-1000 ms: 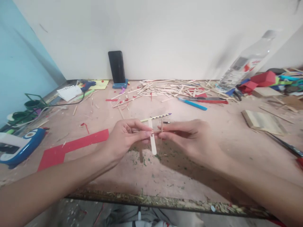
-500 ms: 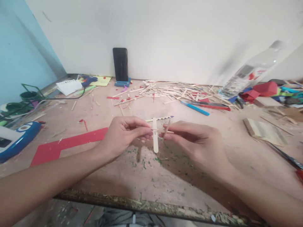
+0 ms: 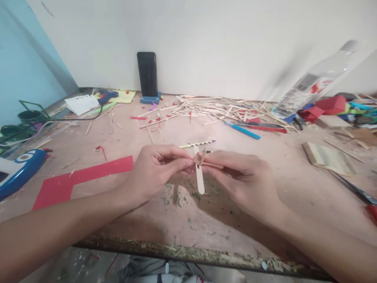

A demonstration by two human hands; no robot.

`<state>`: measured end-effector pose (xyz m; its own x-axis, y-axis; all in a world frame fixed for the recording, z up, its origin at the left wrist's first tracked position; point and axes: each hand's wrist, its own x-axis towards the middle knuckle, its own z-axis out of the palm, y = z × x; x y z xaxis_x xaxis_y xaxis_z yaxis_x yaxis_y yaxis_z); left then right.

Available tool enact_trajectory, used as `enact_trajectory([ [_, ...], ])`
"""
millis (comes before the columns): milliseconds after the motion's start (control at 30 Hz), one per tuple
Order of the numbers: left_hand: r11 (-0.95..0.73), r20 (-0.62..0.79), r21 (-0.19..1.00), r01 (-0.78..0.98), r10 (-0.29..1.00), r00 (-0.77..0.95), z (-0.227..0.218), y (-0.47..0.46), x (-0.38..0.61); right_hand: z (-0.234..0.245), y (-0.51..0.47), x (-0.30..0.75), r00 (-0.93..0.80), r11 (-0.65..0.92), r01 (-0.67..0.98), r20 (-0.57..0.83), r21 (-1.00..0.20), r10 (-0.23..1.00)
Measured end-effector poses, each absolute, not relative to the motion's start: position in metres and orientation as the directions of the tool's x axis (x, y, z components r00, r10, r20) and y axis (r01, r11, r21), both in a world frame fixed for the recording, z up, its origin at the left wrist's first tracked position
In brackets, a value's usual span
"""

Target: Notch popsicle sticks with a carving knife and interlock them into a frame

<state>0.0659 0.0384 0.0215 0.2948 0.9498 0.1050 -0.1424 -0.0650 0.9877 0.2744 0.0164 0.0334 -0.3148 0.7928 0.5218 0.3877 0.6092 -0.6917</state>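
Observation:
Over the middle of the table, my left hand (image 3: 163,165) is closed in a pinch at the left side of an ice-cream stick (image 3: 200,181), which hangs lengthwise toward me. My right hand (image 3: 238,169) is also closed, its thumb and forefinger pinching a shorter flat wooden piece (image 3: 203,156) with a thin stick (image 3: 216,166) running along the fingers. The wooden pieces meet between the fingertips, where the exact joint is partly hidden. Just behind the hands lies a patterned pencil (image 3: 200,144).
A heap of thin sticks (image 3: 218,108) lies at the back, near a phone (image 3: 147,74) on a stand and a plastic bottle (image 3: 318,86). Red paper (image 3: 85,176) lies left, a blue cutter (image 3: 243,130) behind, scissors (image 3: 359,192) and a wood block (image 3: 326,158) right.
My hands have come closer together. The flat piece in my right hand has moved left against the ice-cream stick, and the gap between them has closed.

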Motion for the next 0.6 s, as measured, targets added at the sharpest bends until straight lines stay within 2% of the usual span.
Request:
enact_trajectory([
  [233,-0.039,0.075,0.993,-0.112,0.936,0.344,0.0205,0.0435,0.0609,0.0366,0.0208,0.2791,-0.37,0.486,0.404,0.347,-0.775,0.862],
  [367,-0.037,0.073,0.994,-0.102,0.925,0.373,0.0211,0.0426,0.0604,0.0364,0.0199,0.2795,-0.348,0.467,0.403,0.34,-0.787,0.873],
  [600,-0.082,0.084,0.996,-0.021,0.933,0.351,0.0184,0.04,0.0584,0.0322,0.0175,0.2772,-0.428,0.525,0.322,0.373,-0.788,0.823],
])
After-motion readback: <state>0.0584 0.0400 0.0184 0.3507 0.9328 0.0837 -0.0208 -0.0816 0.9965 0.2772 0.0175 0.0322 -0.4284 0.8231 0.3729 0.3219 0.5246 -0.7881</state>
